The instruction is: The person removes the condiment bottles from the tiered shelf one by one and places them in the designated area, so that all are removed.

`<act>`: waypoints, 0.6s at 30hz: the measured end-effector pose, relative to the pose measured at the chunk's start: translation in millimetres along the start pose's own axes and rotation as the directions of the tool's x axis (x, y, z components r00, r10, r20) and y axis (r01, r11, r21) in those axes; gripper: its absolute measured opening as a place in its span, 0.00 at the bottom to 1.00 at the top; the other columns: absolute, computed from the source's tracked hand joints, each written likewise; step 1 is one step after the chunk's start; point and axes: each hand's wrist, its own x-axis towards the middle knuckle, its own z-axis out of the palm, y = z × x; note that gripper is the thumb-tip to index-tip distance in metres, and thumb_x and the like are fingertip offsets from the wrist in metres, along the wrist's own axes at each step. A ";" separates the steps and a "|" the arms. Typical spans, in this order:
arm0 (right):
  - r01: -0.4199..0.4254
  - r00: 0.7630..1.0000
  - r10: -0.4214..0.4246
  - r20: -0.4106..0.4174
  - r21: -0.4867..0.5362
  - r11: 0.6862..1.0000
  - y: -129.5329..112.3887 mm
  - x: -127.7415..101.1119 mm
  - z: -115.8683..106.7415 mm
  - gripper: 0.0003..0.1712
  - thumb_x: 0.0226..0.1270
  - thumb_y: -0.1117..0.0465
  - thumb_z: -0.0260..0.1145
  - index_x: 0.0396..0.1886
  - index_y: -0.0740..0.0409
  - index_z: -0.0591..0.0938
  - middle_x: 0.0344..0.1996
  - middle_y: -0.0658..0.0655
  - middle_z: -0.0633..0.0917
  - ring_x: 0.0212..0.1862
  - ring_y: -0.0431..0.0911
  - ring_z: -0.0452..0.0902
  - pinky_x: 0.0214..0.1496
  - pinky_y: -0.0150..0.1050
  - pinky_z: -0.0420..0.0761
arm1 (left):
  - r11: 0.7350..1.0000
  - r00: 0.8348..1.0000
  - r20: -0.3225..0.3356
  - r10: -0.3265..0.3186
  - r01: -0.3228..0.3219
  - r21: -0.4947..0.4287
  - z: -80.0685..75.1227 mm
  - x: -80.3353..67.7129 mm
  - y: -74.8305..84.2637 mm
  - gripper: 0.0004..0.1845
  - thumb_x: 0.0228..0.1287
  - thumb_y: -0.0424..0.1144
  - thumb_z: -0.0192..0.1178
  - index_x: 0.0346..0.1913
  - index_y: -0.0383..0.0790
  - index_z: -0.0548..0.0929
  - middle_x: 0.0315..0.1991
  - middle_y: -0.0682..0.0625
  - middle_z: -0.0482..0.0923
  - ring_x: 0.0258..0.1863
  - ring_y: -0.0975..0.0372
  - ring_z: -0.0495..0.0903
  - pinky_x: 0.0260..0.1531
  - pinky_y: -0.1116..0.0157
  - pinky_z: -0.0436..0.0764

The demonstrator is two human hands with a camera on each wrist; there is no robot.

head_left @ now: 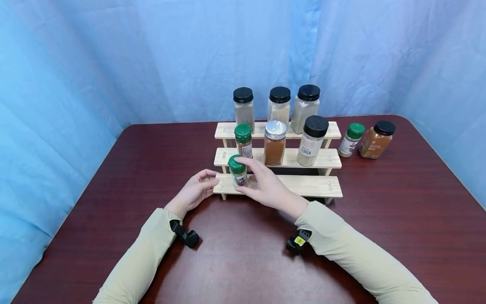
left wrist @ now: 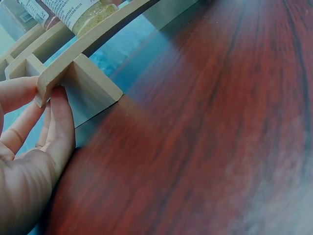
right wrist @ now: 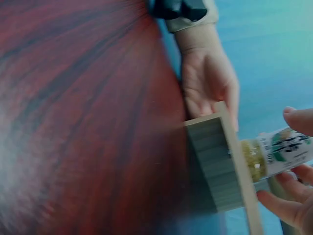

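Note:
My right hand (head_left: 271, 185) holds a small spice jar (head_left: 239, 179) with a green lid, standing at the left end of the lowest step of a wooden spice rack (head_left: 300, 184). In the right wrist view, the thumb and fingers lie on either side of the labelled spice jar (right wrist: 286, 149), its base against the board. My left hand (head_left: 195, 190) pinches the left end of that lowest step; the left wrist view has fingers above and below the rack's board (left wrist: 61, 73). Behind the held jar, another green-lidded jar (head_left: 244, 141) stands on the middle step.
The middle step also bears a silver-lidded jar (head_left: 275, 143) and a black-lidded jar (head_left: 312, 141). Three black-lidded jars, including one at left (head_left: 244, 112), line the top step. Right of the rack, a green-lidded jar (head_left: 350, 141) and an orange-brown jar (head_left: 376, 141) stand on the table (head_left: 243, 261).

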 end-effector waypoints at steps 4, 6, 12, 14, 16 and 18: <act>0.016 0.999 -0.017 -0.049 -0.020 1.000 6.2 -1.4 7.2 0.38 0.56 0.65 0.71 0.64 0.55 0.63 0.54 0.64 0.76 0.54 0.54 0.76 0.53 0.46 0.79 | 1.000 1.000 0.011 0.002 -0.002 0.006 0.2 1.4 0.2 0.12 0.68 0.24 0.46 0.43 0.45 0.73 0.35 0.54 0.80 0.35 0.67 0.82 0.37 0.71 0.81; 0.037 0.997 -0.039 -0.070 -0.034 0.999 7.6 -1.7 9.3 0.38 0.57 0.66 0.71 0.64 0.54 0.63 0.53 0.64 0.76 0.53 0.54 0.76 0.51 0.44 0.80 | 1.000 1.000 0.012 0.002 -0.002 0.012 -0.2 1.5 0.0 0.12 0.69 0.24 0.47 0.43 0.45 0.73 0.35 0.54 0.80 0.35 0.67 0.82 0.38 0.71 0.81; 0.072 0.993 -0.078 -0.089 -0.073 0.995 9.6 -2.0 12.4 0.38 0.57 0.67 0.70 0.63 0.54 0.62 0.51 0.64 0.76 0.52 0.54 0.77 0.48 0.43 0.81 | 1.000 1.000 0.008 0.003 -0.004 0.027 -1.3 0.9 -0.5 0.12 0.68 0.24 0.47 0.43 0.45 0.72 0.36 0.54 0.80 0.36 0.67 0.82 0.38 0.71 0.81; 0.077 0.993 -0.083 -0.089 -0.076 0.994 9.6 -2.1 12.8 0.38 0.56 0.67 0.71 0.63 0.54 0.61 0.51 0.64 0.76 0.51 0.54 0.78 0.48 0.43 0.82 | 1.000 1.000 0.009 0.006 -0.007 0.029 -1.3 0.9 -0.7 0.12 0.69 0.24 0.47 0.43 0.45 0.72 0.36 0.54 0.80 0.36 0.67 0.82 0.38 0.71 0.81; 0.081 0.992 -0.088 -0.088 -0.078 0.994 9.0 -2.5 12.9 0.38 0.56 0.67 0.71 0.63 0.54 0.61 0.50 0.64 0.76 0.50 0.54 0.78 0.48 0.42 0.82 | 1.000 1.000 0.007 0.011 -0.011 0.024 -1.6 1.0 -1.2 0.12 0.68 0.24 0.47 0.43 0.45 0.72 0.36 0.54 0.80 0.36 0.67 0.82 0.38 0.71 0.81; 0.083 0.992 -0.089 -0.085 -0.075 0.994 8.1 -3.1 12.8 0.38 0.56 0.67 0.70 0.63 0.54 0.61 0.50 0.64 0.76 0.50 0.54 0.78 0.47 0.42 0.82 | 1.000 1.000 0.006 0.010 -0.010 0.019 -1.8 0.7 -1.8 0.12 0.68 0.24 0.47 0.43 0.45 0.72 0.36 0.54 0.80 0.36 0.67 0.82 0.38 0.71 0.81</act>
